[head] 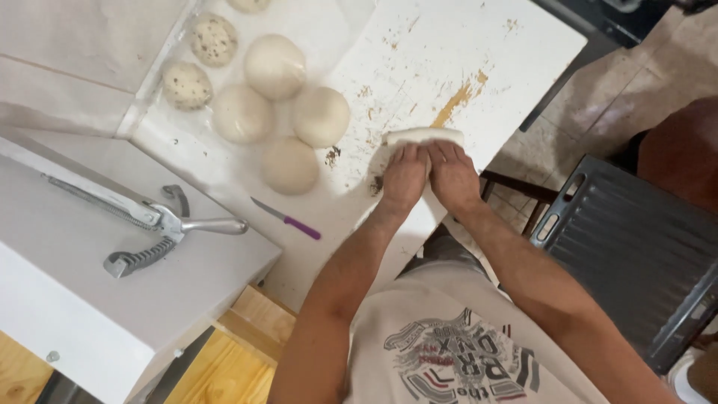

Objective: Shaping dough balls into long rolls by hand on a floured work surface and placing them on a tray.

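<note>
Pale elongated roll of dough (423,137) lies on the worn white worktable w/ scratched, brown-stained top (449,52), near its right edge. Long axis runs roughly left-right across the view, crosswise to the forearms; ends point left and right, the right end a bit further out past the fingers.

Left hand (404,178) & right hand (452,176) sit side by side, touching or nearly so, palms down, fingers flat and close together, pressing on the near side of the roll. Not gripping, just laid over it.

Counts: 1 roll under the hands. 4 smooth round pale dough balls (320,116) in a cluster to the left on the same table, well apart from the hands. 2 speckled seeded dough balls (187,85) further left, by the table edge; 1 more ball cut off at the top edge, kind unclear. 1 small knife w/ purple handle (286,218) near the cluster, blade pointing up-left. 1 white machine w/ metal lever handle (161,224) at left. 1 dark ribbed metal tray (636,254) at right, below table level.
</note>
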